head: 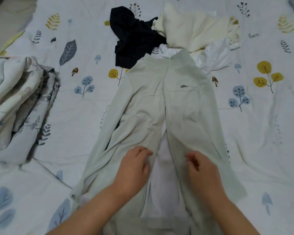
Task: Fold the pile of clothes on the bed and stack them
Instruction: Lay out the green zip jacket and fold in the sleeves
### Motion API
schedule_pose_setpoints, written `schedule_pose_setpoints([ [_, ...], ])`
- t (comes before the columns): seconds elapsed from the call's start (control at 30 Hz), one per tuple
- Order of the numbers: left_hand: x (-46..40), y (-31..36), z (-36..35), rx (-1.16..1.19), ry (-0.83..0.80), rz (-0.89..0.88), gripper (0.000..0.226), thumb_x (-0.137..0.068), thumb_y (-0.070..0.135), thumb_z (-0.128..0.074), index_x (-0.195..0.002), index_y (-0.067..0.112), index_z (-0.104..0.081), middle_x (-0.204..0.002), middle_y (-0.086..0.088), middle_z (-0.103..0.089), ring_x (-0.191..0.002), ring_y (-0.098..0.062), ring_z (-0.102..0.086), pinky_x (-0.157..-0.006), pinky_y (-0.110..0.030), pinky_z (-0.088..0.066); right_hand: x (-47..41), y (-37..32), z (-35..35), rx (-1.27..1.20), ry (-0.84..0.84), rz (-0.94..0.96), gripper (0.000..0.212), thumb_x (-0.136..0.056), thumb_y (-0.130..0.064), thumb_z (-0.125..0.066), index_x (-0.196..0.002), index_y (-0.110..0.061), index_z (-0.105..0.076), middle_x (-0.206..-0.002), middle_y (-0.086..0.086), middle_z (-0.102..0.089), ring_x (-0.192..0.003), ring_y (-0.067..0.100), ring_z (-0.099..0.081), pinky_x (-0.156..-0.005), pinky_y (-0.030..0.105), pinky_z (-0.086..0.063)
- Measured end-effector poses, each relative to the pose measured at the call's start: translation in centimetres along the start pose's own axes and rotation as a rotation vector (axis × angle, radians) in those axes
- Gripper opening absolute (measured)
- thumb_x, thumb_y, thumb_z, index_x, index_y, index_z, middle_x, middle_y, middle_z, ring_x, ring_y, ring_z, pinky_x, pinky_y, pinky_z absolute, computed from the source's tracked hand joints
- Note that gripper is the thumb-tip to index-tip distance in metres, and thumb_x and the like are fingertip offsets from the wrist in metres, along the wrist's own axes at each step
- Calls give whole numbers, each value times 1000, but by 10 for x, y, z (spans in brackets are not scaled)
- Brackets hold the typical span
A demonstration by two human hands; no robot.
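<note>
pale jacket [159, 106] front edges under both hands' fingers [143, 152]

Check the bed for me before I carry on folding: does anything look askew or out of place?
Mostly no. The pale green jacket lies flat, but its front edges gape near the hem. The black garment and cream top lie crumpled, unfolded.

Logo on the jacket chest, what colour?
Black lettering on the pale greenish-white jacket, clearest in the head view.
</note>
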State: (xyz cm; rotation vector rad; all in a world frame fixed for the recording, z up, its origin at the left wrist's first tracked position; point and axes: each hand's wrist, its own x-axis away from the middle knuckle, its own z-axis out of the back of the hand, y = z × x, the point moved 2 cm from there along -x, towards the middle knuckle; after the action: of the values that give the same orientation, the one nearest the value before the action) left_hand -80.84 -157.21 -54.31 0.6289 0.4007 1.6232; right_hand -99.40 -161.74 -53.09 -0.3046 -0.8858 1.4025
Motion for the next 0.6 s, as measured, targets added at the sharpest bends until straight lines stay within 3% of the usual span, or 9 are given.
schedule_pose_setpoints([
  [0.1, 30, -3, -3, 22, -14, 36, 29, -86, 3, -52, -112, 10, -63, -114, -4, -57, -105, -21, -52, -90, -18, -33, 34, 16, -5, 36, 10, -76, 22, -89, -10, -53, -106, -17, -65, -96, -8, -60, -96, 14, -57, -84, 24, -41],
  [0.2, 56, -6, -5, 41, -5, 119, 23, -85, 3, -55, -104, 8, -65, -105, -7, -60, -100, -22, -55, -87, -19, -34, 65, 29, -11, 107, 35, -135, 10, -87, -12, -55, -86, -19, -63, -84, -5, -61, -83, 18, -57, -73, 28, -42],
  [0.3, 82, -10, -8, 108, 26, 302, 12, -84, 2, -56, -88, 7, -66, -91, -10, -62, -90, -24, -57, -81, -26, -39, 87, 43, -19, 107, 84, -278, 10, -83, -14, -57, -73, -12, -56, -71, 7, -61, -70, 27, -59, -66, 36, -49],
  [0.4, 105, -18, -14, 176, 33, 552, 15, -87, 13, -56, -73, 12, -57, -76, -4, -60, -78, -23, -56, -70, -30, -40, 99, 55, -25, 69, 154, -475, 14, -83, -22, -61, -84, -9, -58, -82, 14, -65, -82, 32, -62, -73, 37, -49],
  [0.47, 114, -21, -18, 178, 60, 690, 20, -88, 23, -58, -71, 12, -54, -71, -2, -59, -73, -23, -55, -66, -29, -38, 102, 60, -27, 33, 181, -568, 24, -82, -29, -65, -87, -6, -62, -82, 13, -67, -81, 31, -63, -73, 35, -48],
  [0.53, 118, -23, -22, 214, 117, 794, 24, -86, 29, -62, -76, 9, -56, -74, -6, -62, -72, -23, -55, -66, -29, -37, 101, 60, -29, -37, 187, -587, 26, -81, -33, -68, -75, -8, -66, -69, 10, -66, -69, 27, -61, -65, 31, -46],
  [0.6, 120, -23, -28, 326, 151, 909, 31, -84, 32, -65, -83, 1, -60, -79, -14, -67, -76, -27, -61, -73, -31, -47, 99, 59, -29, -88, 186, -575, 30, -80, -33, -70, -60, -11, -66, -58, 7, -64, -59, 23, -59, -58, 29, -40],
])
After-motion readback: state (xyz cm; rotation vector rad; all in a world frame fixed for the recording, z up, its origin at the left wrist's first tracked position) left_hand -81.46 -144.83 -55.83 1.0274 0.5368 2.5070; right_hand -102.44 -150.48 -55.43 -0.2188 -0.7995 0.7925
